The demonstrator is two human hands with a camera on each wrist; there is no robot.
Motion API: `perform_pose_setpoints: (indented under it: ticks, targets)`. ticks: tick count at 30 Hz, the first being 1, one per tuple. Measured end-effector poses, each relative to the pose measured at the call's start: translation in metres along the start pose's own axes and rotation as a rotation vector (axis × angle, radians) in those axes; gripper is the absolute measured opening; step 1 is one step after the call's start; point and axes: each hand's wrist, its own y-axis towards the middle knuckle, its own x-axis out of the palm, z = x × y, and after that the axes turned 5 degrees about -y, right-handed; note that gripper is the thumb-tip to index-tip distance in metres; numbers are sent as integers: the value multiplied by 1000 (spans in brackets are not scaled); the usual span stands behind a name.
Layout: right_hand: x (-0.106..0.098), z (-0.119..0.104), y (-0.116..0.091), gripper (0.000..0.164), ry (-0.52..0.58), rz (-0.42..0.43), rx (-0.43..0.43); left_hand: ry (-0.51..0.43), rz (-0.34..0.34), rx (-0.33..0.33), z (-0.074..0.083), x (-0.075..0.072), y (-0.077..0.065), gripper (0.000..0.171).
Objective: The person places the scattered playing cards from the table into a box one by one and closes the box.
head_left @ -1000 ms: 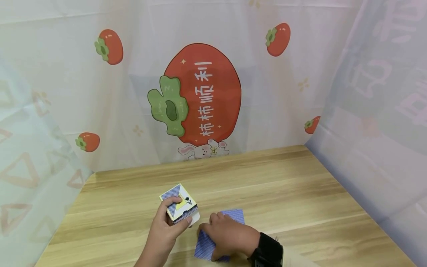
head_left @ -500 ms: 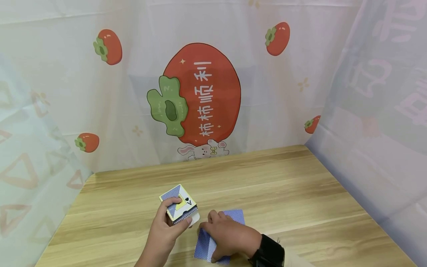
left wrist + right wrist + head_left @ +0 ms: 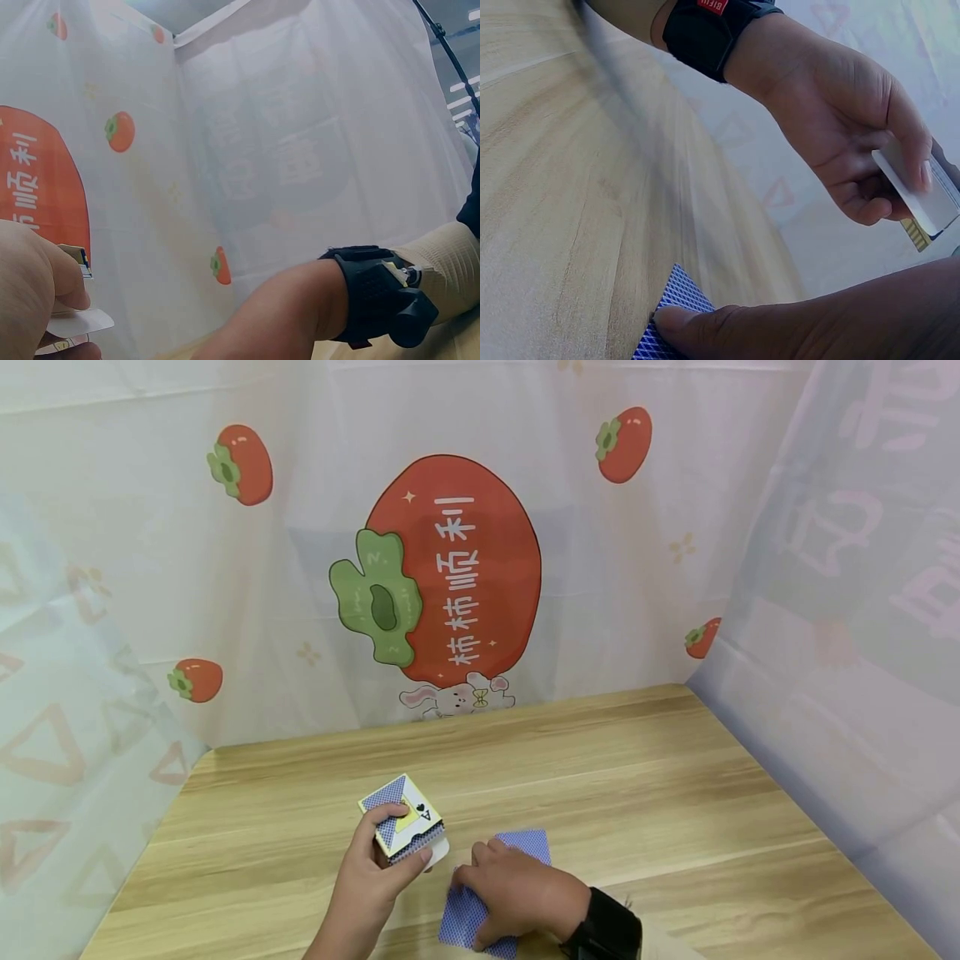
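My left hand grips a playing card box above the table, its fingers over the face printed with an ace and its thumb by the white flap. The box's end is open, and a dark patterned edge shows inside it. To the right, my right hand is over blue-backed playing cards on the table, fingers bent at their edges. In the right wrist view the thumb presses a corner of the blue cards. The palm hides the middle of the cards.
The wooden table runs back to a white cloth backdrop printed with persimmons. More cloth hangs at the left and right sides. A black band is strapped round the right wrist.
The right hand's fingers shift slightly on the blue cards; a pale strip across the cards half a second ago no longer shows. The left hand and the box stay in place.
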Motion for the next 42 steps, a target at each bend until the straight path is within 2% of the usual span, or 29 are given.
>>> perform_pose_setpoints:
  ticks: [4,9,16,21,26,33,39,42]
  targets:
    - [-1,-1,2,51,63,-49,49,-6,-3,4,-1,0,0,59]
    - [-2,0,1,37,50,-41,75,-26,-11,13,-2,0,-1,59]
    - [-16,4,-6,20,122,-18,40,-29,-14,16,-3,0,0,59]
    - [-28,10,-10,18,150,30,22,-24,-7,23,-4,1,0,59]
    - [-38,17,-12,7,175,135,32,-21,-3,18,-5,2,0,59]
    - [-48,26,-16,15,383,258,50,7,8,17,-5,2,1,60]
    - [-58,29,-21,36,611,266,94,0,14,8,-4,1,1,61]
    - [-62,29,-25,30,742,240,86,6,20,3,-3,0,1,61]
